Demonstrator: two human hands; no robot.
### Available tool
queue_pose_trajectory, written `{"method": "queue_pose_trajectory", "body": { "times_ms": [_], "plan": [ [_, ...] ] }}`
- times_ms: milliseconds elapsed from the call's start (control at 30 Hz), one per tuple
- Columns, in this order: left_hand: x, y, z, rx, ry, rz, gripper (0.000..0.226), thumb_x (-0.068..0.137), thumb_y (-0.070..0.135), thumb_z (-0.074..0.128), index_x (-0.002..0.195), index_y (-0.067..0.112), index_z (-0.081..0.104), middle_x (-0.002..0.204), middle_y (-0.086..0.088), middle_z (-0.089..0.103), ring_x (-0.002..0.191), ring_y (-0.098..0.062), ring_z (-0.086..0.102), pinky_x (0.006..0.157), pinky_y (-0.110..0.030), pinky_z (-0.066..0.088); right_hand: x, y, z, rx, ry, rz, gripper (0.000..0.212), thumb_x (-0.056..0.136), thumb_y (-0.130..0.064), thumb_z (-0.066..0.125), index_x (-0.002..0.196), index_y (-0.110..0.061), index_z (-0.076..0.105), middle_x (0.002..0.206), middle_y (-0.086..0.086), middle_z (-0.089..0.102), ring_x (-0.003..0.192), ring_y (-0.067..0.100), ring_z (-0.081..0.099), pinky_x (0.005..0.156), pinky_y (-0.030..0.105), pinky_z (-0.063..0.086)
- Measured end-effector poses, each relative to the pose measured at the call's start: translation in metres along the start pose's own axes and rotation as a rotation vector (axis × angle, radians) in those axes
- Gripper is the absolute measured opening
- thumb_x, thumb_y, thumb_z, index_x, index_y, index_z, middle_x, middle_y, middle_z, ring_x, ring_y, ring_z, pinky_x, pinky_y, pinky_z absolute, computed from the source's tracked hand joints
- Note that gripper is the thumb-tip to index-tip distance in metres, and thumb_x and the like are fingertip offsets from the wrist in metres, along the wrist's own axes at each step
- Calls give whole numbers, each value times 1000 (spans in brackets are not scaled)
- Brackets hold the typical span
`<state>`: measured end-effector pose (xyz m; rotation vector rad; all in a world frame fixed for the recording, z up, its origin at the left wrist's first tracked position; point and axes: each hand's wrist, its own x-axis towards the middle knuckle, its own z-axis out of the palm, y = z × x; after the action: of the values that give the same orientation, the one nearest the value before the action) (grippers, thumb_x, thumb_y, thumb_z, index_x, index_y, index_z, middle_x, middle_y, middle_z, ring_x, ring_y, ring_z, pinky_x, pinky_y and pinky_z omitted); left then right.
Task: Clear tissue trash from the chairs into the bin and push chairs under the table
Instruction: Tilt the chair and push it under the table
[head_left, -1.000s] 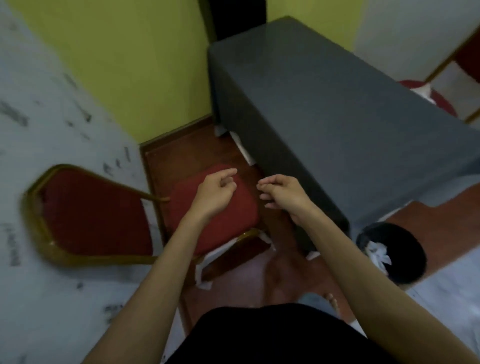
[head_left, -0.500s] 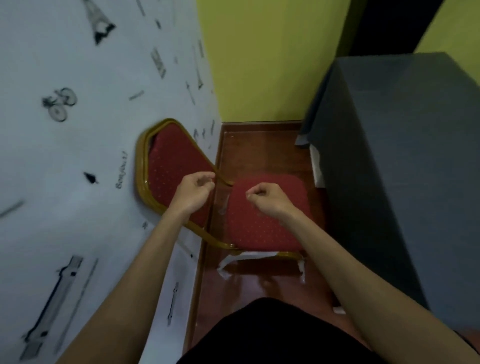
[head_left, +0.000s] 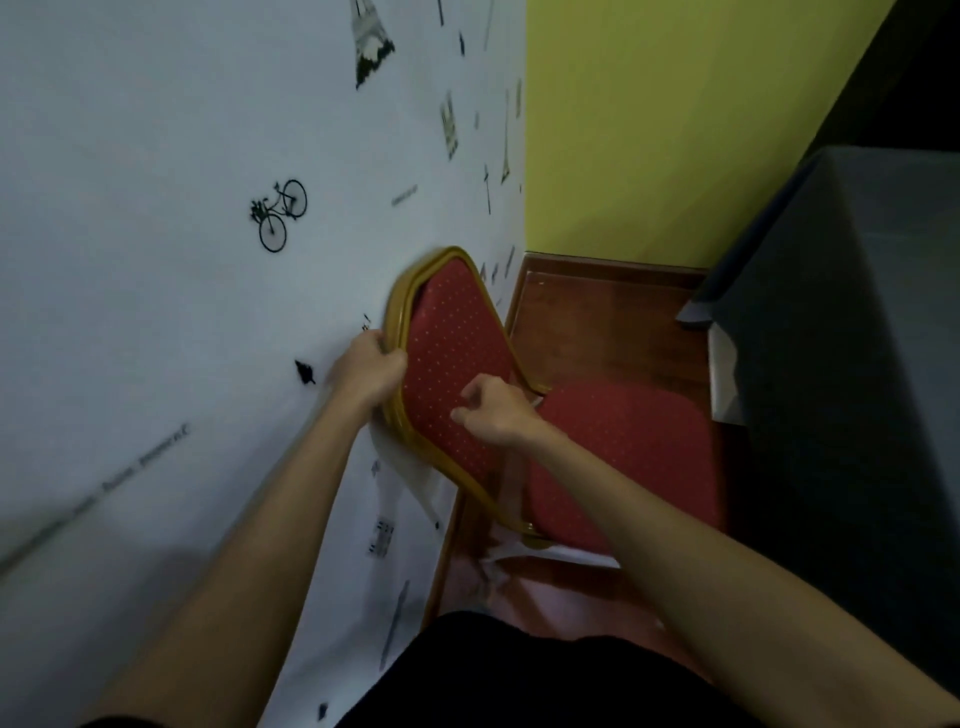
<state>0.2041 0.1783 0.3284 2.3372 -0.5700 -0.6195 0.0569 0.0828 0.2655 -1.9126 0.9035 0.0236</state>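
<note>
A red padded chair (head_left: 618, 452) with a gold frame stands against the white wall, its seat facing the grey table (head_left: 857, 364) on the right. My left hand (head_left: 366, 371) grips the gold top rail of the backrest (head_left: 452, 353) on its wall side. My right hand (head_left: 493, 410) hovers in front of the backrest with its fingers curled; whether it touches the frame is unclear. No tissue shows on the seat. The bin is out of view.
The white wall (head_left: 208, 260) with black decals runs close along the left. A yellow wall (head_left: 649, 130) closes the far end. Brown floor (head_left: 597, 322) forms a narrow gap between chair and table. My dark shorts fill the bottom edge.
My view has swung left, away from the bin and table. My left hand has moved onto the backrest's top rail and closed on it; my right hand has moved in front of the backrest.
</note>
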Motion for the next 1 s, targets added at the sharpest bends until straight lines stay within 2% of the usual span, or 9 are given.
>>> {"method": "queue_pose_trajectory", "body": {
  "times_ms": [100, 267, 367, 433, 533, 667, 800, 900, 1000],
  "plan": [
    [22, -3, 3, 9, -132, -33, 32, 73, 22, 53, 96, 9, 70, 96, -17, 73, 90, -34, 69, 87, -50, 58, 22, -14, 22, -40, 11, 5, 40, 88, -34, 69, 121, -16, 57, 110, 3, 63, 93, 20, 58, 73, 30, 44],
    [57, -5, 10, -80, -133, -76, 36, 85, 35, 57, 106, 8, 68, 100, -15, 73, 93, -35, 69, 85, -49, 58, 43, -16, 40, -78, 1, 64, 67, 74, -42, 81, 125, -13, 50, 119, 8, 62, 108, 29, 61, 83, 38, 52],
    [69, 0, 12, -73, -240, -108, 26, 86, 44, 65, 94, 19, 61, 93, -5, 70, 82, -29, 69, 59, -36, 58, 43, -10, 55, -92, -122, 125, 125, 67, -53, 86, 157, -10, 11, 157, 17, 31, 140, 37, 37, 113, 47, 38],
    [69, 6, 20, -77, -326, -121, 28, 80, 48, 70, 90, 26, 56, 84, 3, 67, 75, -20, 67, 50, -28, 51, 40, -2, 63, -63, -133, 192, 143, 68, -58, 84, 157, -8, -16, 167, 18, 1, 150, 41, 17, 120, 50, 26],
    [68, 16, 40, -149, -423, -134, 44, 73, 50, 73, 103, 19, 62, 88, -1, 72, 78, -24, 72, 55, -34, 60, 29, 11, 71, -24, 30, 286, 136, 74, -57, 78, 156, -9, -19, 167, 21, -8, 149, 46, 15, 119, 53, 26],
    [68, 30, 77, -228, -555, -106, 37, 76, 44, 73, 100, 17, 66, 75, -4, 78, 64, -27, 76, 47, -34, 58, 1, 38, 63, 55, 308, 353, 109, 80, -44, 65, 159, -13, -4, 165, 21, 14, 145, 45, 27, 113, 54, 33],
    [78, 80, 122, -240, -640, 7, 36, 82, 36, 74, 111, 18, 67, 98, -6, 77, 86, -27, 75, 63, -40, 60, -27, 73, 33, 31, 402, 396, 103, 79, -43, 66, 159, -15, 6, 161, 22, 27, 137, 48, 40, 108, 56, 40],
    [76, 111, 155, -261, -606, -4, 35, 82, 12, 75, 115, 7, 66, 105, -15, 74, 87, -30, 72, 75, -46, 59, -49, 89, 19, 66, 459, 427, 102, 77, -39, 67, 159, -15, 11, 159, 22, 32, 133, 47, 45, 108, 54, 42],
    [64, 120, 178, -240, -650, 1, 43, 76, 9, 77, 118, 7, 64, 108, -14, 73, 95, -33, 71, 87, -50, 58, -69, 101, 7, 112, 536, 467, 98, 74, -33, 66, 158, -15, 20, 155, 21, 40, 130, 45, 49, 106, 51, 45]
  ]
}}
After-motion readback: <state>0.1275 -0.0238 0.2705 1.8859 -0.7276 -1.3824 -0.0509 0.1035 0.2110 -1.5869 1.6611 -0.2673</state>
